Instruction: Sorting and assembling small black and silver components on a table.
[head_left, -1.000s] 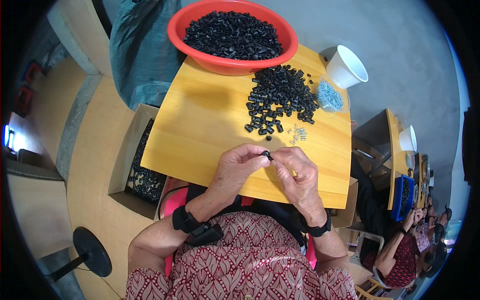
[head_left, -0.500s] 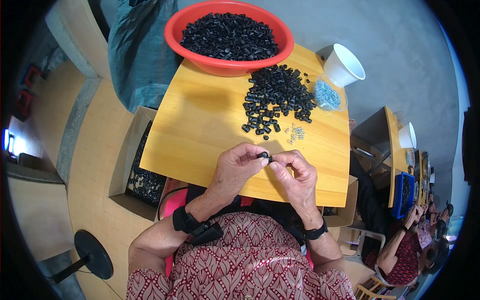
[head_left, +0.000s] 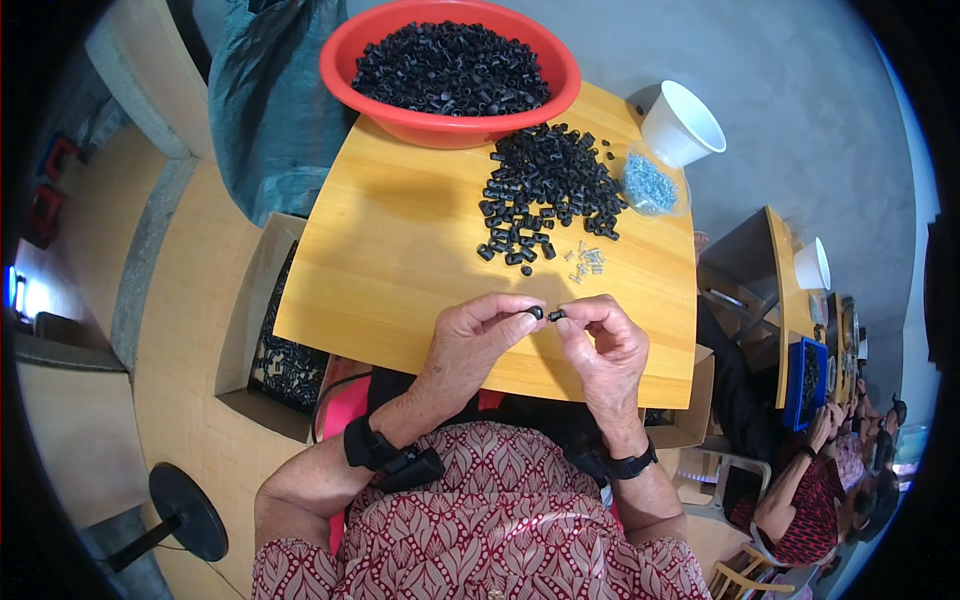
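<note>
My left hand (head_left: 487,335) pinches a small black plastic piece (head_left: 536,312) between thumb and fingers. Just to its right, my right hand (head_left: 603,345) grips another small black plastic piece (head_left: 556,315), its fingers closed. A narrow gap parts the two pieces above the near part of the wooden table (head_left: 390,270). Beyond my hands lies a pile of black plastic pieces (head_left: 560,170), with a few small metal screws or pins (head_left: 590,262) in front of it. Fingers cover much of both held pieces.
A red basin (head_left: 345,85) full of black parts stands at the far edge. At the right are a clear tub of small metal fasteners (head_left: 650,188) and a white cup (head_left: 684,125). Boxes (head_left: 250,340) flank the table; another person (head_left: 795,490) sits to the right.
My hands have drawn apart slightly, the right one shifting right. The black pieces, which were together between my fingers, are now separate, one in each hand.
</note>
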